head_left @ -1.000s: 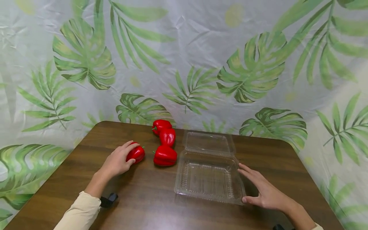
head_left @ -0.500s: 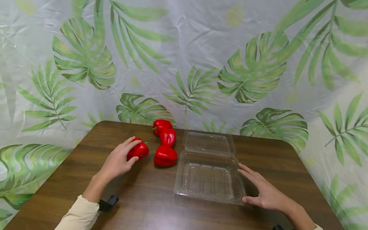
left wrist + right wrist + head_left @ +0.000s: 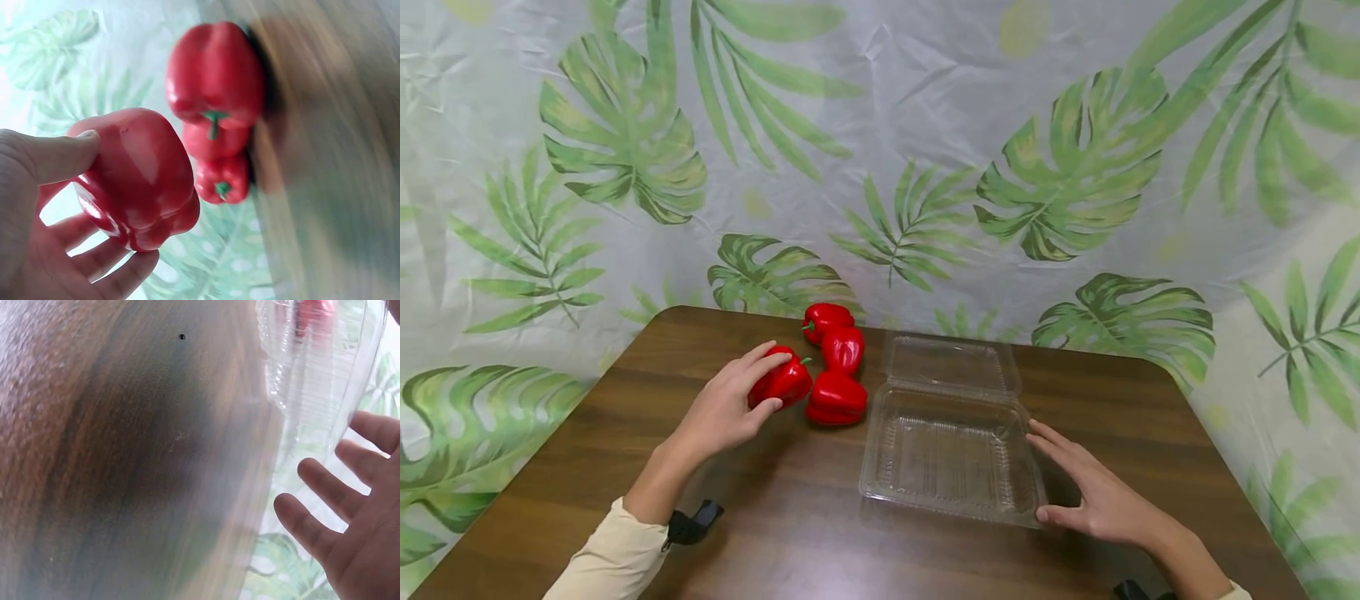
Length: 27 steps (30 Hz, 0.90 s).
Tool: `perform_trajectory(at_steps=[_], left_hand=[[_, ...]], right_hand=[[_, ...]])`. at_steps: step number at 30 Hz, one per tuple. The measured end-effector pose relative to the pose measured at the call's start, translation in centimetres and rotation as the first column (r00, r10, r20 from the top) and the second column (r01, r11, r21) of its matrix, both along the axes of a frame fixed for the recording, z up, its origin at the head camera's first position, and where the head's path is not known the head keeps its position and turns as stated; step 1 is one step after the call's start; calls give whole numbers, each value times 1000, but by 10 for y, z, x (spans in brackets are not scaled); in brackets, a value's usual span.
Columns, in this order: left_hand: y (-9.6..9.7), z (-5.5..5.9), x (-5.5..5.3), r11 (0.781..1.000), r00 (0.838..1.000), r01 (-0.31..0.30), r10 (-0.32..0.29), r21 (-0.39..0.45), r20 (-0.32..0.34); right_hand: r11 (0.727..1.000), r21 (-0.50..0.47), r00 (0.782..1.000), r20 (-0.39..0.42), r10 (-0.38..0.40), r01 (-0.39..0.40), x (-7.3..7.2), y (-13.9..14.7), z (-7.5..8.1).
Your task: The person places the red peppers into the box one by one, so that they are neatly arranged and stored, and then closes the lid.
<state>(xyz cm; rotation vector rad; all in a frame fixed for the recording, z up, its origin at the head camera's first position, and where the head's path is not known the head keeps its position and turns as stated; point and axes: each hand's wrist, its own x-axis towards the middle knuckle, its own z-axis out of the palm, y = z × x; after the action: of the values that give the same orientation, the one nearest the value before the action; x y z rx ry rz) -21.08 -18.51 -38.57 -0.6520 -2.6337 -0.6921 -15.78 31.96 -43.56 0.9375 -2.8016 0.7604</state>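
My left hand [image 3: 727,408] grips a glossy red bell pepper [image 3: 784,381] with a green stem. In the left wrist view the thumb lies on one side of that bell pepper [image 3: 140,172] and the fingers curl under the other. Three more red bell peppers stand just right of it in a row: a near one [image 3: 837,398], a middle one [image 3: 842,348] and a far one [image 3: 827,321]. A clear plastic clamshell container [image 3: 951,454] lies with its lid [image 3: 953,364] folded back. My right hand [image 3: 1093,487] touches its right rim with fingers spread.
The brown wooden table [image 3: 820,542] has a leaf-printed cloth [image 3: 917,125] hanging behind its back edge. A dark band [image 3: 695,522] sits at the left wrist.
My left hand has lifted the bell pepper and carried it to the right, close to the near bell pepper. The right hand stays at the container's rim.
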Motion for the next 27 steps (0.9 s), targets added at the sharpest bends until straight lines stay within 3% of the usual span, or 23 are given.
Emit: perform_trajectory(at_steps=[12,20,27], left_hand=[[29,19,15,988,983,137,-145,-73,-109],[44,22,22,977,972,191,-202,-99,-119],[61,31,31,953,948,272,-289,-137,-134]], right_hand=[[1000,1,999,33,-14,14,-1,-1,2],[1000,-4,1000,28,-14,14,0,0,-1],[1000,-3,1000,26,-14,14,0,-1,-1]])
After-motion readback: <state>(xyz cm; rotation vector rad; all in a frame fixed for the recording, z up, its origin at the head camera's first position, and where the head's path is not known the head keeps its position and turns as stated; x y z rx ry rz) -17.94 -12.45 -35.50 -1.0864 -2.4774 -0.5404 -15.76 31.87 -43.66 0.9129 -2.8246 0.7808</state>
